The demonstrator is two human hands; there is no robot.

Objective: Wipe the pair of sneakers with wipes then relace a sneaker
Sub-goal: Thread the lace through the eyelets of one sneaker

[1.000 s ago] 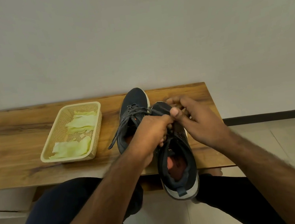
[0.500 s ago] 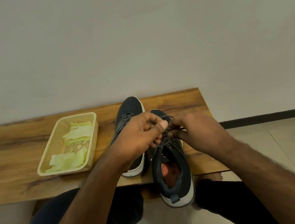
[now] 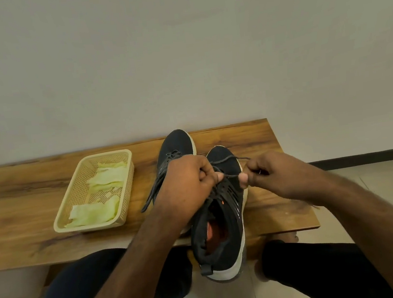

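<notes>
Head cam: L hand (image 3: 186, 181) & R hand (image 3: 270, 173), fingers curled, each pinch the dark lace (image 3: 230, 175) over the near sneaker (image 3: 219, 222), heel overhanging the wooden bench (image 3: 19, 193). Second sneaker (image 3: 175, 144) sits behind; wipes (image 3: 92, 212) lie in beige basket (image 3: 62, 216) at left.

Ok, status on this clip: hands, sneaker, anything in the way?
Left hand and right hand both pinch the lace, taut between them. Near sneaker overhangs table edge. Nothing blocking.
</notes>
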